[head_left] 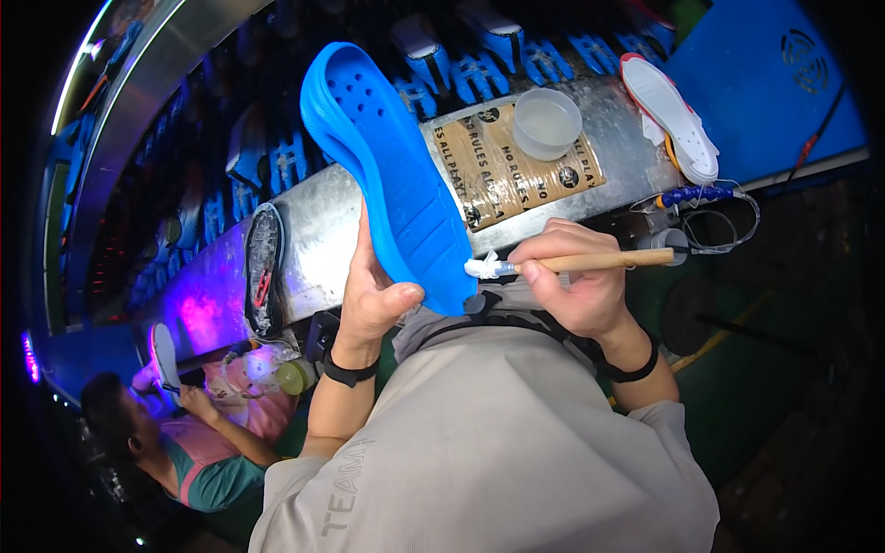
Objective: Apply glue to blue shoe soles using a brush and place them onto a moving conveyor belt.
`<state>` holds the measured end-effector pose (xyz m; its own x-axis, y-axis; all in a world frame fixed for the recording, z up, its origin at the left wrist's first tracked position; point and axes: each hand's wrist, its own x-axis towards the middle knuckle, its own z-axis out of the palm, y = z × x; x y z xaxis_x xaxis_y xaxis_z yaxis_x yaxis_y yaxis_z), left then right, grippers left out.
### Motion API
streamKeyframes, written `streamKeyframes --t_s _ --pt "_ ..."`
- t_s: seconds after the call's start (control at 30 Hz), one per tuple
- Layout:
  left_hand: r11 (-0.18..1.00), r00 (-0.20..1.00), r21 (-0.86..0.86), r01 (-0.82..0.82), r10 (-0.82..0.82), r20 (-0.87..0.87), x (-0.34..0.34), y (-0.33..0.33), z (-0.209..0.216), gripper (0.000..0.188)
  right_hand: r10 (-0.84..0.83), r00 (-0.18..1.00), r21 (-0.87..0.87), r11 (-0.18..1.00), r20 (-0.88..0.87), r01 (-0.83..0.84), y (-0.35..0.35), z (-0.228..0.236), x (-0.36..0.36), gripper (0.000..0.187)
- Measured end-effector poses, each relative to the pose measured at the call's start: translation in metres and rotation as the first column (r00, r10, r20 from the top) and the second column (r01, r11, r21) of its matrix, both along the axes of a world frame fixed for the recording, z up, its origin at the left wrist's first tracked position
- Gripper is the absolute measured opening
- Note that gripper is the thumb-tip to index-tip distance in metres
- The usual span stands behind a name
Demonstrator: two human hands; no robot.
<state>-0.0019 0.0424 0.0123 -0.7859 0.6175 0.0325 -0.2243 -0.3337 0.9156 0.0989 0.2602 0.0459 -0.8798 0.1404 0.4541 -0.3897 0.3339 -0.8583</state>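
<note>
A blue shoe sole (406, 194) is held up in front of me, its hollow inner side facing up and its holed end pointing away. My left hand (375, 290) grips it by the left edge near the close end, thumb on the side wall. Between the fingers of my right hand (576, 276) is a wooden-handled brush (599, 263). White bristles or wrapping at the brush's tip meet the right rim of the sole near its close end. I cannot tell whether liquid is on the tip.
Beyond the sole, a round translucent bowl (548, 123) stands on a taped patch (507, 175) of the metal ledge (313, 217). A white sole (671, 115) lies right, a dark sole (265, 267) left. Blue racks (475, 74) line the back. A co-worker (198, 433) works at lower left.
</note>
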Motion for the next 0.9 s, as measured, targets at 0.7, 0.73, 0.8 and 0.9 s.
streamKeyframes --t_s 0.7,0.73,0.8,0.9 --pt "0.816 0.974 0.534 0.221 -0.158 -0.161 -0.223 0.153 0.271 0.063 -0.449 0.893 -0.39 0.819 0.021 0.421 0.03 -0.032 0.025 0.017" --pt "0.861 0.985 0.478 0.174 -0.146 -0.095 -0.232 0.152 0.273 0.063 -0.432 0.902 -0.366 0.839 0.005 0.403 0.03 -0.034 0.027 0.016" --pt "0.909 0.999 0.415 0.03 -0.013 -0.044 -0.245 0.131 0.263 0.063 -0.402 0.915 -0.342 0.856 0.027 0.387 0.027 -0.037 0.031 0.015" --pt "0.954 0.806 0.206 -0.218 0.295 -0.513 -0.244 0.037 0.257 0.064 -0.358 0.931 -0.322 0.875 0.073 0.362 0.02 -0.045 0.034 0.015"
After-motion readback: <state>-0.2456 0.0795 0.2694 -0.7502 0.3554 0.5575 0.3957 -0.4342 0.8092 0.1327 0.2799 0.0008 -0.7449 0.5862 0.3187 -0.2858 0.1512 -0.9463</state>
